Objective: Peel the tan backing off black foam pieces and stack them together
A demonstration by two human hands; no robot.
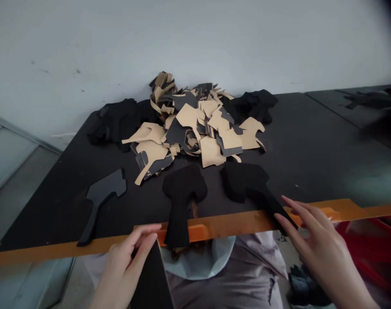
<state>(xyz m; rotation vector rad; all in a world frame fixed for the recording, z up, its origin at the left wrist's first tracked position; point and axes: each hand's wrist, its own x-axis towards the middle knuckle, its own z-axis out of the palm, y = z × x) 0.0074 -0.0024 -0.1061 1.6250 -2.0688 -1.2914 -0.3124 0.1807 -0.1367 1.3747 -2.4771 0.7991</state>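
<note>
My left hand [131, 257] pinches the top corner of a flat black panel [152, 279] below the table's front edge. My right hand [314, 231] has its thumb and fingers apart beside the handle end of the right black hatchet-shaped piece [247, 182]; whether they touch it is unclear. Another black piece [184, 184] lies in the middle, its handle reaching over the orange edge. At the left lies a thinner dark grey piece [107, 189] of similar shape. Behind them is a heap of tan and black cutouts [189, 116].
Black pieces are piled left [114, 120] and right [256, 105] of the heap on the black table [298, 150]. Orange tape [234, 223] runs along its front edge. A pale wall stands behind. A red object [366, 249] is below at the right.
</note>
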